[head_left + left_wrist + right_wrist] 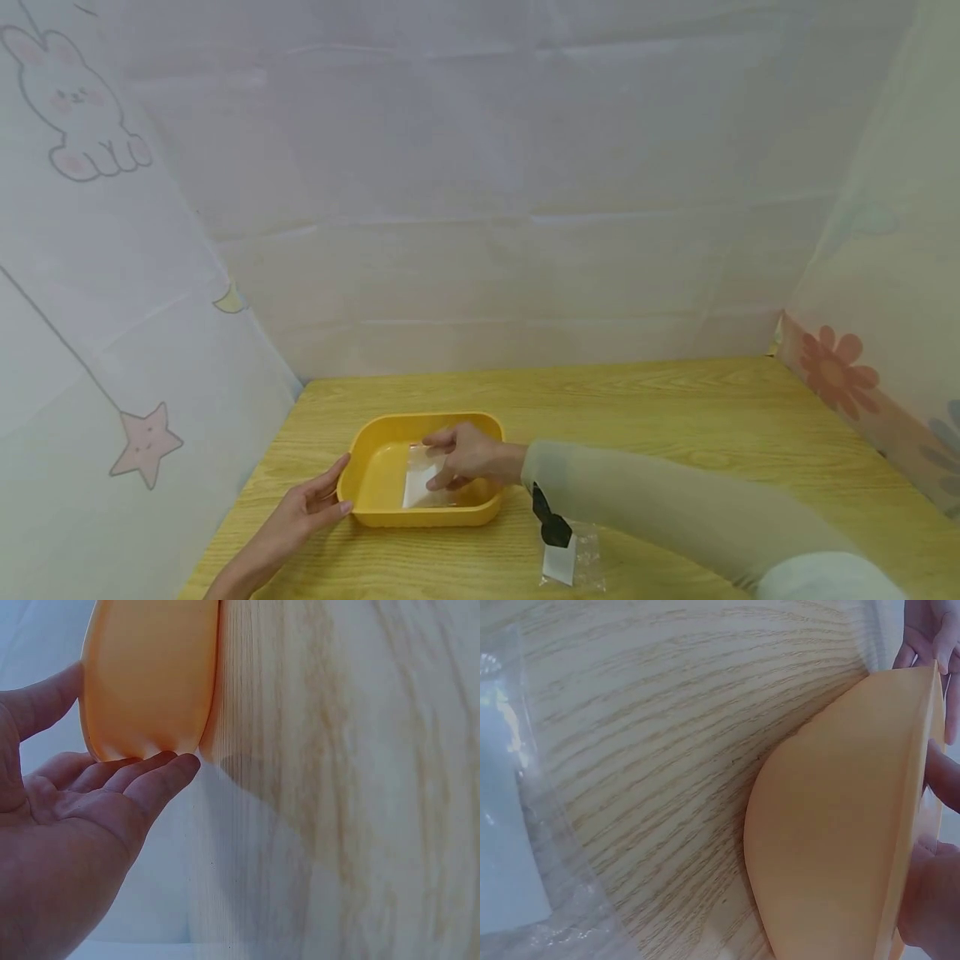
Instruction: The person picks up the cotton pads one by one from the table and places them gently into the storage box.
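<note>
A yellow plastic basin (375, 515) with rounded corners stands on the table. At its left end my left hand (300, 508) touches the outer wall and rim, its fingers fairly straight and the thumb apart from them. My right hand (471, 454) reaches inside the basin, thumb and index finger spread over a clear plastic packet (417, 492) with a white insert. That packet lies in the basin, partly covered by the hand. In the right wrist view, the basin's wall (825, 825) hides much of the right hand (934, 892).
A second clear packet (559, 563) with a white insert lies on the wood-grain table (637, 408), below the right sleeve. A dark strap end (555, 529) hangs from that sleeve. Pale printed sheets (487, 208) enclose the table at the back and sides.
</note>
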### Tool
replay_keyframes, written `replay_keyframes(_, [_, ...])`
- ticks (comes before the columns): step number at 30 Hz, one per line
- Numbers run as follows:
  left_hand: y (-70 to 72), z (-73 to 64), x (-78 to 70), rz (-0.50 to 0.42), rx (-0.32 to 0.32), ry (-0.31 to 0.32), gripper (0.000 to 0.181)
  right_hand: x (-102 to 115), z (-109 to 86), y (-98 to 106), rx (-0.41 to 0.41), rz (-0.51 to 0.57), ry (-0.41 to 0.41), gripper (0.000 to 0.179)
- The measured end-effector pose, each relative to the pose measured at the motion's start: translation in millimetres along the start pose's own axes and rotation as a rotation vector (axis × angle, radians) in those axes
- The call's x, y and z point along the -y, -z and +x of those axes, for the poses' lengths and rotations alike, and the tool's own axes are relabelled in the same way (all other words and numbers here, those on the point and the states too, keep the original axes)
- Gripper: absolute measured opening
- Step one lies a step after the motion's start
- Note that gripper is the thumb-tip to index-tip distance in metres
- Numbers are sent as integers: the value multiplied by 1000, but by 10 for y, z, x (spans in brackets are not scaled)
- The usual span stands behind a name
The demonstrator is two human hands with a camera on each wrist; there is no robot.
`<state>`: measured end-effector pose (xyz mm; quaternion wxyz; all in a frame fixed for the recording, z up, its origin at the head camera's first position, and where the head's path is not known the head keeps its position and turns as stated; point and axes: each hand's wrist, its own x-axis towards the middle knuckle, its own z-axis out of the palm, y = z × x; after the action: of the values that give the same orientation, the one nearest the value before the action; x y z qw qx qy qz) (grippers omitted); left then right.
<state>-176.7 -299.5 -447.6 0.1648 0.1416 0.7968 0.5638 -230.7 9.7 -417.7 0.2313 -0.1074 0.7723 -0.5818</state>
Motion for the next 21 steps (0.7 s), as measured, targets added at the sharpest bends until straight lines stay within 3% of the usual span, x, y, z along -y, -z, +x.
replay_keyframes(21, [0, 14, -18, -8, -6, 16, 78, 22, -44, -27, -64, -182, -54, 64])
